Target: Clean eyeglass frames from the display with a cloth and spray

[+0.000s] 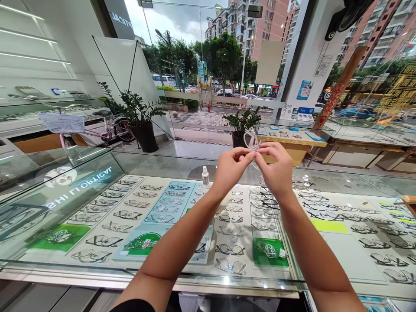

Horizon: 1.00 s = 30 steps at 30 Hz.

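Above the far edge of a glass display case point(156, 167), both my hands meet around a pair of clear-framed glasses point(250, 138). My left hand point(231, 167) pinches the glasses from the left, its fingertips touching those of the other hand. On the right side, my right hand point(276, 167) has its fingers closed on the same frame. One round lens rim stands up above the fingertips; the lower part is mostly hidden by the fingers. A small white bottle point(205, 177) stands on the glass, left of my hands.
Rows of eyeglasses point(230, 249) lie inside the case beneath the glass. Beyond it are a potted plant point(146, 132), a pink bicycle point(104, 132), a second plant point(242, 123) and a wooden display table point(292, 143) before the glass doors.
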Tool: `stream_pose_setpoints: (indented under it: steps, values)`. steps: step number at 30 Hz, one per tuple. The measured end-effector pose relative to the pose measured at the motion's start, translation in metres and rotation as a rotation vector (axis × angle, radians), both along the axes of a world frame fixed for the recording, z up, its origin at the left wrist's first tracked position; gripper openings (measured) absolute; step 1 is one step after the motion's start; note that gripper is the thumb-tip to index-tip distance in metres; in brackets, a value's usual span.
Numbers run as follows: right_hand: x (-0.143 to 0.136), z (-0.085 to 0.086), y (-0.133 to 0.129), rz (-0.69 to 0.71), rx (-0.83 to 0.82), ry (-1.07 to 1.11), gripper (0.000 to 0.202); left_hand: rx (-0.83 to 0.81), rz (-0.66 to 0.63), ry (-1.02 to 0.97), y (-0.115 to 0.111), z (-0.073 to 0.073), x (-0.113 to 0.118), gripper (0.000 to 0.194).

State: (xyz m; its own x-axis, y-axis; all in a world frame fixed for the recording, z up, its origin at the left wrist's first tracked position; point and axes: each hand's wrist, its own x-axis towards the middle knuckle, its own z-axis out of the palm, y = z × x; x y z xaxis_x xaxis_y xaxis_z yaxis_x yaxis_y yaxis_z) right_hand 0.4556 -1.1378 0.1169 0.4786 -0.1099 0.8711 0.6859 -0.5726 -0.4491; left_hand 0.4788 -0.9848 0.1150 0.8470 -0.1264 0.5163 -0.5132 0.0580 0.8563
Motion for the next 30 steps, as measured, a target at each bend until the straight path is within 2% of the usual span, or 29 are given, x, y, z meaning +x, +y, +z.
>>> stream_pose_setpoints:
  steps: [4,8,11,13,16,19,22,24,27,30]
  values:
    - [-0.007,-0.002,0.001,-0.081,-0.108,-0.021,0.012,-0.056,-0.067,0.055,-0.001,0.0,0.006,0.032]
    - [-0.022,-0.011,-0.006,-0.152,-0.151,0.052,0.014,-0.059,-0.148,0.112,-0.011,-0.006,0.006,0.032]
    - [-0.048,-0.022,-0.018,-0.178,-0.188,0.136,0.019,0.048,-0.165,0.135,-0.025,-0.016,0.001,0.031]
    - [-0.071,-0.029,-0.035,-0.167,-0.203,0.194,0.02,0.157,-0.166,0.125,-0.035,-0.024,-0.006,0.031]
    - [-0.107,-0.042,-0.085,-0.177,-0.187,0.252,0.015,0.33,-0.154,0.082,-0.051,-0.035,-0.021,0.026]
    - [-0.139,-0.068,-0.167,-0.326,-0.232,0.41,0.019,0.545,-0.167,-0.001,-0.074,-0.041,-0.035,0.019]
    - [-0.166,-0.108,-0.254,-0.626,-0.374,0.804,0.034,0.795,-0.208,-0.143,-0.114,-0.044,-0.043,0.018]
    - [-0.18,-0.134,-0.297,-0.769,-0.441,1.124,0.04,0.956,-0.248,-0.242,-0.151,-0.046,-0.047,0.019]
    - [-0.193,-0.163,-0.327,-0.859,-0.457,1.259,0.043,1.19,-0.318,-0.344,-0.207,-0.051,-0.05,0.022]
    - [-0.195,-0.18,-0.329,-0.919,-0.456,1.247,0.046,1.376,-0.373,-0.386,-0.253,-0.06,-0.051,0.028]
